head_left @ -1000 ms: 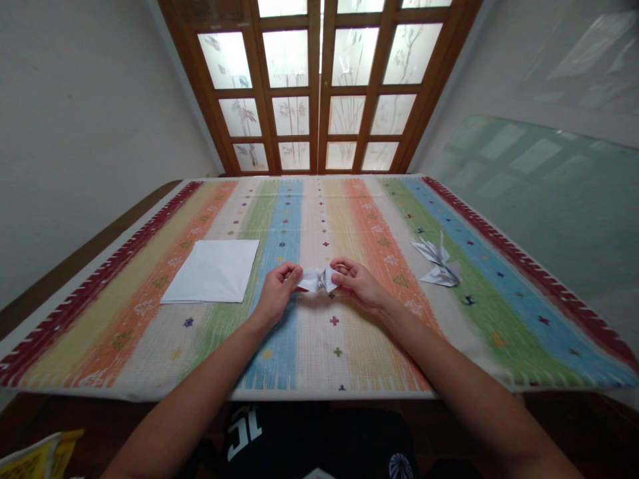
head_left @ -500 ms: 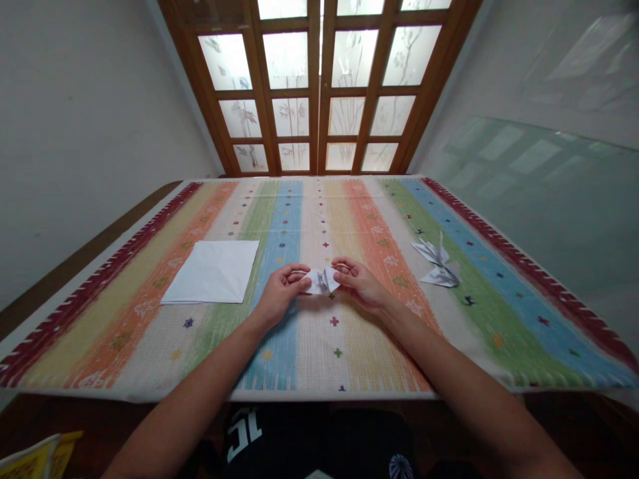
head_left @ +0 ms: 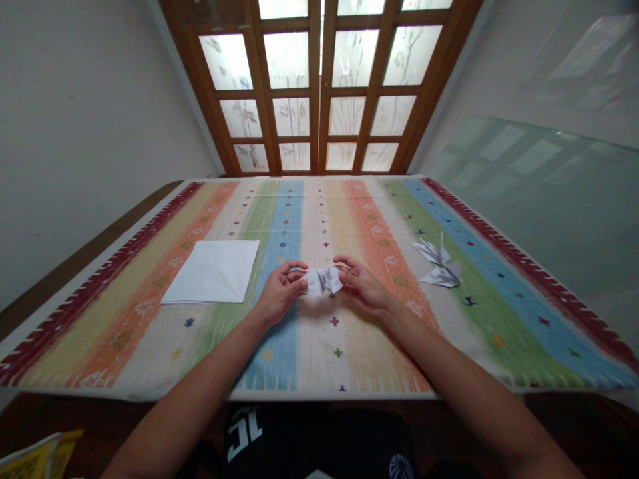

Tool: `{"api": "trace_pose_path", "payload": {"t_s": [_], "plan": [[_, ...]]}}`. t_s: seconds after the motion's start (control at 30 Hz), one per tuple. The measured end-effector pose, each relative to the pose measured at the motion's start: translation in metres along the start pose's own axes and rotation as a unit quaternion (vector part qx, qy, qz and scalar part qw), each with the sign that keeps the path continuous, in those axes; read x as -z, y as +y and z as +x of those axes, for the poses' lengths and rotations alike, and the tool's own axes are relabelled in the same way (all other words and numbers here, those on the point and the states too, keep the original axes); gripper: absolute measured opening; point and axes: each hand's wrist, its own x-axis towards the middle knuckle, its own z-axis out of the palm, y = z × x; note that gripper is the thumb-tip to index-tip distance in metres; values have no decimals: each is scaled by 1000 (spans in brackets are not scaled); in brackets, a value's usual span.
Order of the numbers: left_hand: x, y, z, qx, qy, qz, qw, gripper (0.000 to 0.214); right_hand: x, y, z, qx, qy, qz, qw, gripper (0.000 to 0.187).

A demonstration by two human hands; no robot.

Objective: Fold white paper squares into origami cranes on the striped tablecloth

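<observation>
A small folded white paper piece (head_left: 322, 280) is held just above the striped tablecloth (head_left: 319, 346) at the table's middle. My left hand (head_left: 278, 293) pinches its left end with the fingers curled. My right hand (head_left: 363, 285) pinches its right end the same way. The paper between them looks creased into a small winged shape.
A stack of flat white paper sheets (head_left: 213, 271) lies to the left of my hands. Two finished folded paper figures (head_left: 438, 263) lie to the right on the green stripe. Wooden glazed doors (head_left: 319, 86) stand behind the table. A yellow and white packet (head_left: 34, 456) shows at the bottom left.
Both hands have stayed in place and kept their pinch on the paper. Its folds have shifted slightly between the fingers, and the piece looks a little more spread than half a second ago.
</observation>
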Motion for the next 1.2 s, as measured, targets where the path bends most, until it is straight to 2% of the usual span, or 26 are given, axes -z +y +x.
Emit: {"api": "trace_pose_path", "payload": {"t_s": [0.3, 0.57, 0.67, 0.73, 0.8, 0.83, 0.9, 0.93, 0.97, 1.03, 1.1, 1.13, 1.2], "plan": [[2, 0, 0, 1, 16, 7, 1000, 60, -1, -5, 1, 7, 32, -21, 999, 55], [6, 1, 2, -10, 31, 26, 999, 57, 0, -8, 2, 57, 75, -41, 995, 49], [5, 1, 3, -21, 28, 57, 998, 56, 5, -13, 3, 83, 91, -101, 987, 41], [5, 1, 3, -31, 36, 79, 996, 53, 12, -21, 3, 110, 113, -174, 972, 32], [6, 1, 4, -38, 49, 117, 991, 49, 22, -32, 2, 152, 149, -252, 944, 22], [8, 1, 5, -44, 56, 146, 987, 46, 28, -39, 0, 174, 170, -301, 922, 18], [13, 1, 7, -69, 72, 229, 968, 34, 41, -55, -5, 208, 241, -401, 859, 13], [15, 1, 8, -88, 81, 280, 952, 26, 48, -63, -8, 213, 265, -416, 843, 13], [18, 1, 8, -109, 88, 334, 932, 19, 55, -71, -11, 221, 290, -434, 824, 12], [24, 2, 10, -146, 97, 440, 881, 15, 70, -84, -17, 243, 375, -540, 713, 15], [28, 4, 11, -168, 98, 533, 823, 22, 85, -94, -23, 234, 434, -603, 628, 19], [30, 6, 11, -172, 101, 576, 793, 25, 92, -98, -25, 225, 453, -620, 600, 21], [34, 8, 10, -160, 137, 643, 736, 32, 106, -102, -28, 199, 483, -640, 563, 23]]}}
